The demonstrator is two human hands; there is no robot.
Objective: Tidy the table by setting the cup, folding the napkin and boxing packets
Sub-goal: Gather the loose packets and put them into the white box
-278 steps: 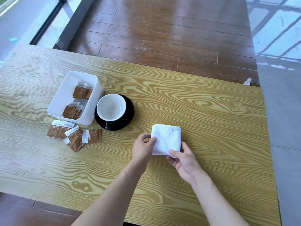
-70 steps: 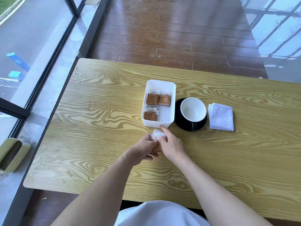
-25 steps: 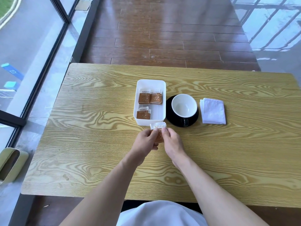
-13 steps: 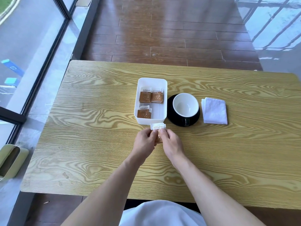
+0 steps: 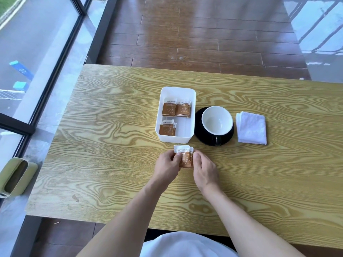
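Note:
A small stack of brown-and-white packets [image 5: 184, 156] stands just in front of the white box [image 5: 192, 110], pinched from both sides by my left hand [image 5: 167, 166] and my right hand [image 5: 204, 168]. Inside the box lie more brown packets [image 5: 176, 108] in two groups, far and near. Right of the box a white cup [image 5: 217, 120] sits on a black saucer [image 5: 199, 130]. A folded white napkin [image 5: 251, 127] lies flat to the right of the saucer.
The wooden table [image 5: 111, 154] ends at its left edge beside a glass wall. A green bin [image 5: 14, 178] stands on the floor at the lower left. Dark wooden floor lies beyond the far edge.
The loose packets have been gathered into one stack held between both hands. The napkin, once in my hands, now lies folded right of the saucer. In the last second the hands barely moved.

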